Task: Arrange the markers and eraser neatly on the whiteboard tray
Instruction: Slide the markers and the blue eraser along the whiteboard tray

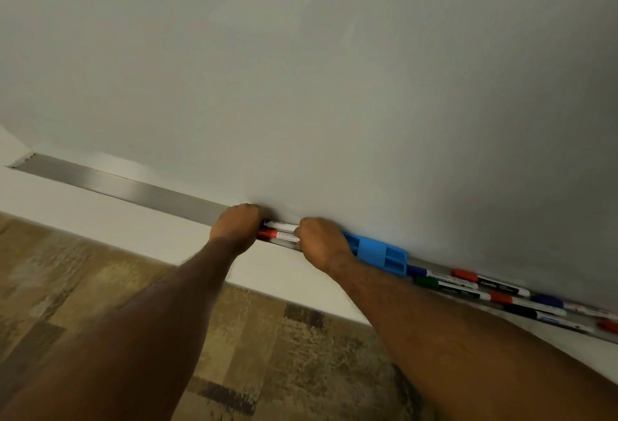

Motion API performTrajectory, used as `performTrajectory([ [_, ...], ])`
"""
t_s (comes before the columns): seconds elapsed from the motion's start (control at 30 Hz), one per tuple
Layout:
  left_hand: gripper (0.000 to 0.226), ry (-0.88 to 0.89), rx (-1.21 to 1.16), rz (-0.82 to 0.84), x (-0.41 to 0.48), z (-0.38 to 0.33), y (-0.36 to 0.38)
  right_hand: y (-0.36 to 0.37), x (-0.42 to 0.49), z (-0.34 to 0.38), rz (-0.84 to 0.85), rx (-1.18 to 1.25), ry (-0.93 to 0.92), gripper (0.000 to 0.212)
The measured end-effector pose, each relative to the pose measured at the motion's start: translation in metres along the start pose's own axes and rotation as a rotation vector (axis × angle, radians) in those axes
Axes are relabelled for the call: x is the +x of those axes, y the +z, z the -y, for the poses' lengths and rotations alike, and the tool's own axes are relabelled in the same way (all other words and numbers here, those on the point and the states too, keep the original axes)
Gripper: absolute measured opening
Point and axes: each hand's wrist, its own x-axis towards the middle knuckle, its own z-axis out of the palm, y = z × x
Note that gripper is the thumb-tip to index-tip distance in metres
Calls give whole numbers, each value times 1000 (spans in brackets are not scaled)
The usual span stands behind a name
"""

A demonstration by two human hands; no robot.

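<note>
A long metal tray (133, 188) runs under the whiteboard (334, 69). On it, between my hands, lie a red-capped marker (279, 235) and a blue-capped marker (281, 225) side by side. My left hand (238, 228) is closed over their cap ends. My right hand (322, 242) is closed over their other ends. A blue eraser (381, 253) sits on the tray just right of my right hand, touching it. Further right lie several more markers (485, 288) with red, blue, green and black caps.
Below the tray is a white wall strip (133, 233), then patterned brown carpet (100, 287). The tray's left stretch is bare metal up to its end (20, 161).
</note>
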Motion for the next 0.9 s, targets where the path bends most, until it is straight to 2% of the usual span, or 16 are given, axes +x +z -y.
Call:
performTrajectory([
  [0.23, 27, 54, 6, -29, -4, 8, -2, -8, -4, 0, -72, -44, -52, 16],
  [0.57, 32, 79, -126, 9, -11, 10, -7, -13, -9, -1, -143, 198, -1, 10],
  [0.77, 16, 139, -269, 31, -12, 9, -12, -18, -6, 2, -186, 160, -45, 22],
  [0.9, 25, 202, -291, 16, -17, 10, -15, -17, -5, 1, -161, 81, -34, 20],
])
